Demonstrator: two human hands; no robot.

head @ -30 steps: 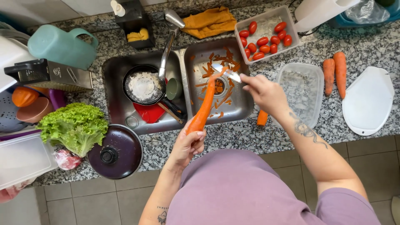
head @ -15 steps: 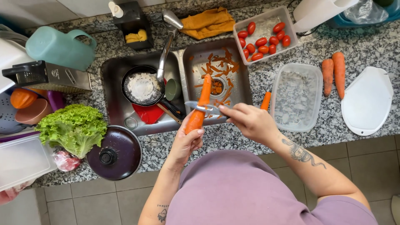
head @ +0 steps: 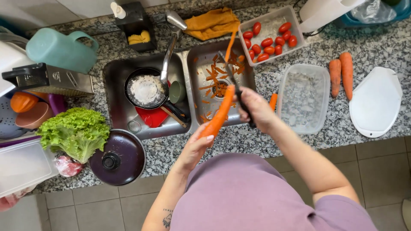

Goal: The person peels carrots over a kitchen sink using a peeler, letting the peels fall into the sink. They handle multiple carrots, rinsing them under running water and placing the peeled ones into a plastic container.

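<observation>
Head view – two hands (head: 195, 147), one carrot (head: 219, 114), one peeler (head: 234, 87).

A clear plastic tub (head: 270, 26) stands on the tabletop (head: 299, 141) just right of the sink, rectangular and open-topped, filled with small red tomatoes. Below it, near the front edge, lies a second clear rectangular tub (head: 305, 99), open. At the far left front corner sits a translucent whitish box (head: 23, 164), rectangular, partly cut off by the picture's edge. In the upper right corner a crumpled clear plastic bag (head: 371, 10) rests in a blue tray, beside a white bottle-like container (head: 327, 13). No labels, signs or screens show clearly enough to tell.
</observation>
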